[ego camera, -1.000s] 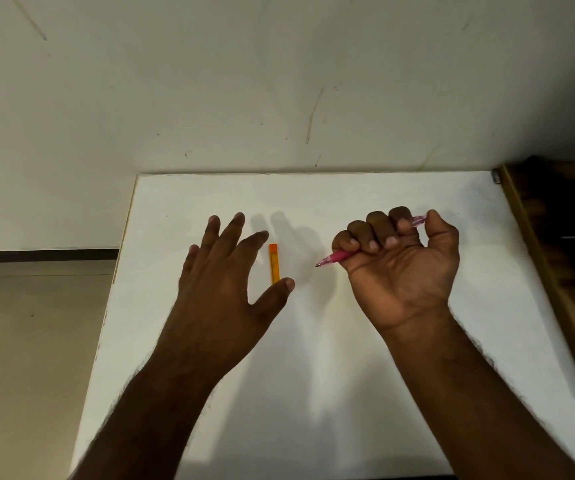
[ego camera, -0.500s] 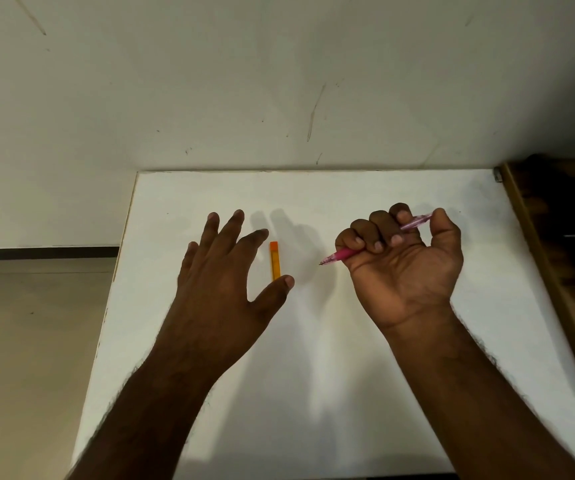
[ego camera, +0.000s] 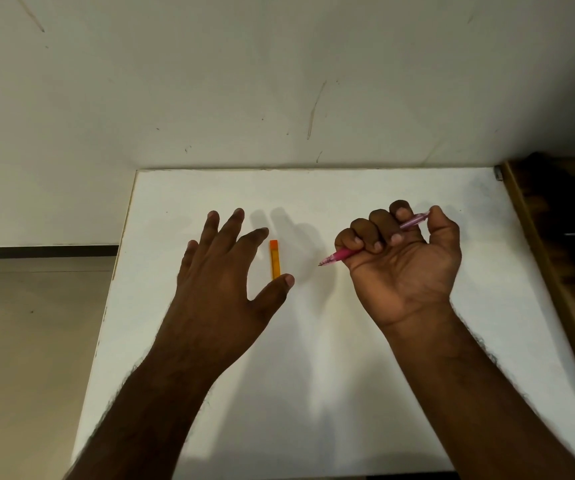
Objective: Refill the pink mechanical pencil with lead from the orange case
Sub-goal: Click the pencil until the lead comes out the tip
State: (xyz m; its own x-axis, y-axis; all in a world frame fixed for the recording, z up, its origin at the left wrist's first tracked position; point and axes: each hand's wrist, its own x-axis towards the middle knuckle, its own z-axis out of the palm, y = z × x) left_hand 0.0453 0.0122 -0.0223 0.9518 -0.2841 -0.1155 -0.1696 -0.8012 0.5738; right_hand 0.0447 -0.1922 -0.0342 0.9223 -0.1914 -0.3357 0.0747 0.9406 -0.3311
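Note:
The slim orange lead case (ego camera: 274, 259) lies flat on the white table (ego camera: 314, 341), long axis pointing away from me. My left hand (ego camera: 225, 278) hovers just left of it, palm down and fingers spread, with the thumb tip at the case's near end. Whether the thumb touches the case I cannot tell. My right hand (ego camera: 404, 268) is held palm up in a fist around the pink mechanical pencil (ego camera: 339, 255). The pencil's tip points left toward the case and its clear pink cap end sticks out by the thumb.
The table's far edge meets a pale wall (ego camera: 279, 98). Its left edge drops to a beige floor (ego camera: 29, 341). A dark wooden piece of furniture (ego camera: 563, 258) stands along the right edge.
My right hand has shifted slightly right and tilted the pencil's cap end up a little. My left hand has stayed beside the case.

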